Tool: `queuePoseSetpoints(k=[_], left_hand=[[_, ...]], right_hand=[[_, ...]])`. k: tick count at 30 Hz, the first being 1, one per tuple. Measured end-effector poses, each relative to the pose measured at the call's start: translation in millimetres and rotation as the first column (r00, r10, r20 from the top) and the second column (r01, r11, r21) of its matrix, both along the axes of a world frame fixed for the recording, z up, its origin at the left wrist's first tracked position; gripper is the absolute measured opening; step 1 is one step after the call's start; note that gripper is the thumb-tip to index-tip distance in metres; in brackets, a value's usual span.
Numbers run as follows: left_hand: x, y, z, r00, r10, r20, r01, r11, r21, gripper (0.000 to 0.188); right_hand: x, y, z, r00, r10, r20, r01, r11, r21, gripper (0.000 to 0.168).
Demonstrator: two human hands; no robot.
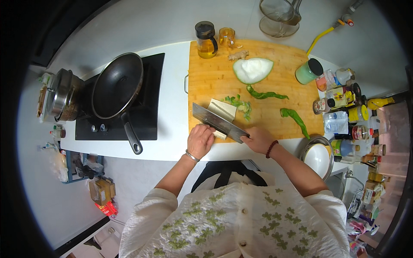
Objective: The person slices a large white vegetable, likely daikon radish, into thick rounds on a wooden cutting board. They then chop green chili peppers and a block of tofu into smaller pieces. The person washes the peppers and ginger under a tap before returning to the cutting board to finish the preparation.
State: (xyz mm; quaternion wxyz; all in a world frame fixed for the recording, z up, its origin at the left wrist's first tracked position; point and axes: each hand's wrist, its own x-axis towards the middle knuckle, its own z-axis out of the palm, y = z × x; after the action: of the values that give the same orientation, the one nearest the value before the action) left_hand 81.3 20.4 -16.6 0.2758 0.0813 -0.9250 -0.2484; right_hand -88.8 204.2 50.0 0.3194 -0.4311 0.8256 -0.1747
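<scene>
My right hand (260, 140) grips the handle of a cleaver (216, 121), whose broad blade slants up to the left. The blade stands across a pale block that looks like tofu (223, 109), with a slab beyond the blade and a smaller part on the near side. Curled fingers of my left hand (200, 140) hold that near part close to the blade, and partly cover it. Chopped green scallion (241, 105) lies just beyond the block. All this rests on a wooden cutting board (264, 125).
Two green peppers (265, 94) (295, 121), a winter melon wedge (253, 71) and ginger (238, 55) lie farther back. An oil jug (206, 42) stands behind. Left is a wok (118, 87) on a black cooktop (149, 125). Bottles and a metal basin (331, 151) crowd the right.
</scene>
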Motion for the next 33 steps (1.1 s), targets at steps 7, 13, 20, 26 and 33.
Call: queuePoseSetpoints(k=[7,13,20,26,33], left_hand=[[-3,-1,6,0.997,-0.039,0.067,0.042,0.998,-0.051,0.031],[-10,-3,25,0.992,-0.081,0.095,0.09,0.992,-0.092,0.034],[-20,-13,35,0.933,-0.18,0.312,0.233,0.962,-0.142,0.045],[-17,-21,20,0.904,-0.288,0.317,0.371,0.896,-0.244,0.041],[-6,-18,39,0.96,-0.145,0.241,0.125,0.987,0.098,0.037]], right_hand=[[3,7,30,0.998,-0.056,0.015,0.058,0.99,-0.127,0.028],[-14,15,53,0.971,-0.171,0.168,0.212,0.939,-0.27,0.033],[-17,26,55,0.963,-0.252,0.099,0.27,0.916,-0.296,0.033],[-5,32,44,0.969,-0.247,0.03,0.247,0.944,-0.22,0.03],[6,33,24,0.976,-0.192,-0.105,0.17,0.968,-0.186,0.029]])
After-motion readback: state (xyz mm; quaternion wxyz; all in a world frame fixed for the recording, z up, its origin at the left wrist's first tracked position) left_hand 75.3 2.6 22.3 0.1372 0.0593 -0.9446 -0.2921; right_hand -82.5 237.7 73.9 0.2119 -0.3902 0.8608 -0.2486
